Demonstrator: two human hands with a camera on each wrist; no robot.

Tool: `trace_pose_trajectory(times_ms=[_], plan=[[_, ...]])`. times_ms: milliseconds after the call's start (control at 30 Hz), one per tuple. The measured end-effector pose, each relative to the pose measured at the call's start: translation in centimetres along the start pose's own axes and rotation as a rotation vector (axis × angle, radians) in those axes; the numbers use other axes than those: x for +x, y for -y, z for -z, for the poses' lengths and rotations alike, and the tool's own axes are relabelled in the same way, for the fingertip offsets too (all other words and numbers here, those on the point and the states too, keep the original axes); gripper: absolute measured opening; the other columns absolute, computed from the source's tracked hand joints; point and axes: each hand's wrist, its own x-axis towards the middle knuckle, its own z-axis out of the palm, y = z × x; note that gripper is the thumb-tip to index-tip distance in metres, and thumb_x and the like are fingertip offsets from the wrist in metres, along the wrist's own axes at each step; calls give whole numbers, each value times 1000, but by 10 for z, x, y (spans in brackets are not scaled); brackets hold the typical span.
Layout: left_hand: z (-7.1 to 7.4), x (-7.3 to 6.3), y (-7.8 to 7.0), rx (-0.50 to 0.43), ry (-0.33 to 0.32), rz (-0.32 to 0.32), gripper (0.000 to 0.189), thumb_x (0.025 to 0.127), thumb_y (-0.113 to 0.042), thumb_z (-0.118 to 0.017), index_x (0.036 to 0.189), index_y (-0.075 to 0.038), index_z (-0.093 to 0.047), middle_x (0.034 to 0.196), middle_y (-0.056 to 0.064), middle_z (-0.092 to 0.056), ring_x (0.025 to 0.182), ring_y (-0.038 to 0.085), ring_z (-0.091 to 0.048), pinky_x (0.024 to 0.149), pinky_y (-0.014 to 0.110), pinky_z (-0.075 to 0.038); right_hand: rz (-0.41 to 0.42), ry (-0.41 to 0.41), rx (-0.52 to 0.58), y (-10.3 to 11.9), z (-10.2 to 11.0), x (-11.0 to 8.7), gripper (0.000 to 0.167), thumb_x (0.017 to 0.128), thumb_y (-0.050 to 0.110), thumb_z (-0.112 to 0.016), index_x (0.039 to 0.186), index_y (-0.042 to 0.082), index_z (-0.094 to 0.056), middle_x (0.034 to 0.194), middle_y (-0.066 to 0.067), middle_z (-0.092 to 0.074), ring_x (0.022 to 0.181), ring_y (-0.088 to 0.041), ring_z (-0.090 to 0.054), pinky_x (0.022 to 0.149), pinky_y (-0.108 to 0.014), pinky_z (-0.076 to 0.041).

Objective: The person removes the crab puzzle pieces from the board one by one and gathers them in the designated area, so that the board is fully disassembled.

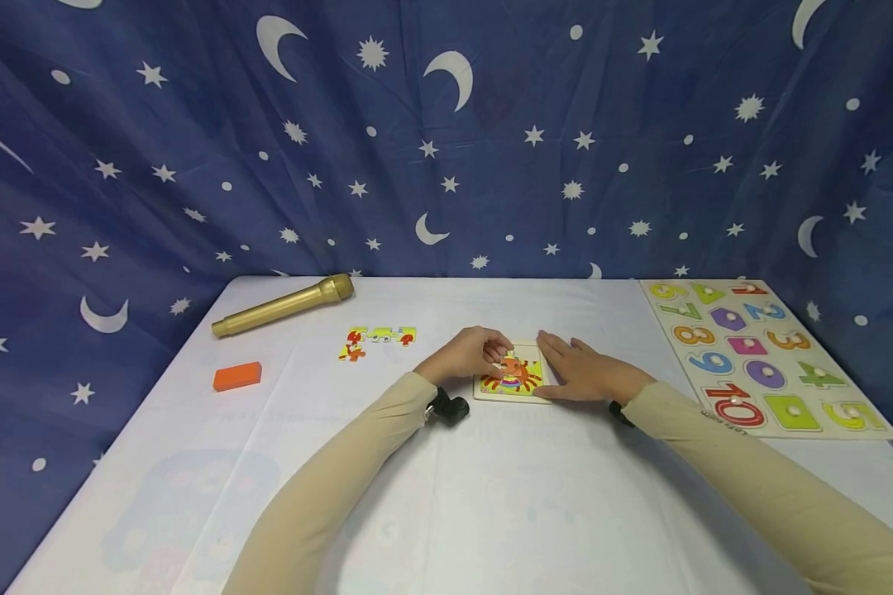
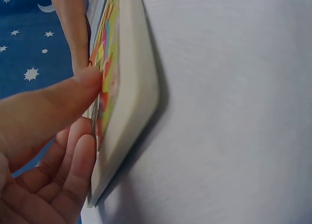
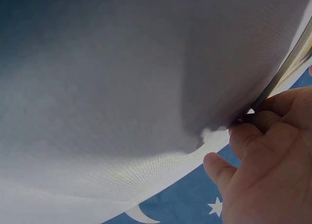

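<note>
Head view: left hand (image 1: 470, 354) (half-curled) and right hand (image 1: 586, 372) (straighter) touch the puzzle (image 1: 519, 383).

The left hand (image 1: 467, 354) bent over the left of a puzzle (image 1: 519, 378); the right hand (image 1: 589, 372) lay at its right edge. Pieces (image 1: 379, 335), an orange block (image 1: 237, 377), a gold microphone (image 1: 283, 307) and a number board (image 1: 833, 394) shared the tabletop (image 1: 536, 512).

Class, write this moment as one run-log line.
left hand: touching puzzle; right hand: at puzzle's right edge; loose pieces: left of puzzle; orange block: far left
</note>
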Motion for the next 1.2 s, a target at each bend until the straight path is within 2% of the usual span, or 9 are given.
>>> trace_pose_trajectory(times_ms=[533, 933, 1200], plan=[[-3, 0, 3, -8, -28, 8, 39, 76, -7, -77, 112, -1, -65, 92, 6, -64, 77, 7, -56, 70, 15, -49, -6, 3, 5, 0, 1, -1, 99, 87, 64, -47, 149, -3, -8, 157, -19, -9, 145, -34, -13, 116, -54, -13], [-4, -3, 3, -67, -61, 49, 36, 77, -8, -76, 111, -1, -67, 94, 7, -68, 76, 6, -59, 71, 16, -50, -6, 4, 10, 1, 1, -1, 100, 86, 65, -47, 149, -4, -9, 157, -20, -9, 145, -35, -13, 115, -55, -13], [-1, -9, 5, -90, -73, 14, 38, 77, -10, -76, 114, -2, -66, 99, 10, -69, 83, 11, -65, 75, 17, -52, -6, 3, 17, 1, 1, -2, 100, 86, 65, -47, 149, -3, -8, 157, -20, -9, 145, -34, -13, 116, -55, -13]])
